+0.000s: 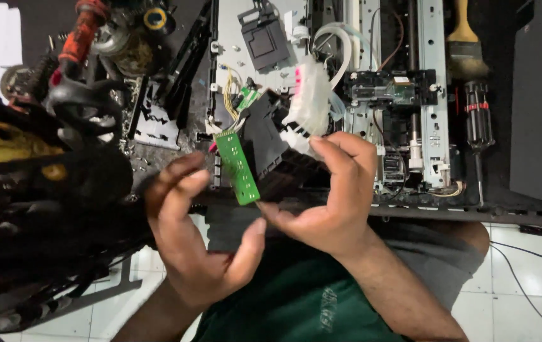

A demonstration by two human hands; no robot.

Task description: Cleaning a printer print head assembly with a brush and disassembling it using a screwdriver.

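The narrow circuit board (237, 167) is bright green, dotted with small pale solder points. The plastic housing (271, 149) behind it is black. The ink tank block (311, 101) is milky white with a pink patch, and its tubes (340, 44) are pale and translucent. The metal frame (431, 76) is silver-grey. The brush (465, 41) has a yellow-brown wooden handle; the screwdriver (478, 117) is black with a red band. The shirt (296, 297) is dark green. The floor tiles (530, 278) are white.
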